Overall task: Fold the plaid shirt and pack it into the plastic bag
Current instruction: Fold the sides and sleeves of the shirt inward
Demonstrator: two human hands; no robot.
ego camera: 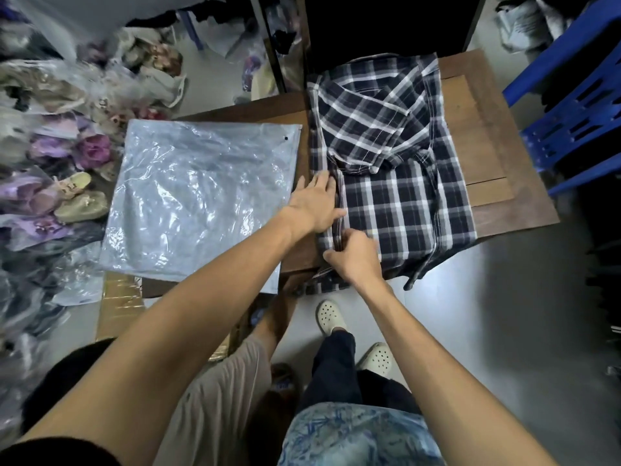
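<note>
The dark blue and white plaid shirt (400, 183) lies partly folded on the right half of a wooden table (484, 156), its hem hanging over the near edge. A clear plastic bag (198, 196) lies flat on the table's left half, right beside the shirt. My left hand (317, 203) rests flat on the shirt's left folded edge, fingers spread. My right hand (354, 255) pinches the same folded edge nearer to me, fingers closed on the fabric.
Bagged clothes and shoes (50, 156) pile up on the floor at the left. Blue plastic crates (574, 92) stand at the right. A second person's bent leg (215, 391) and a cardboard box (117, 307) sit under the near left side of the table.
</note>
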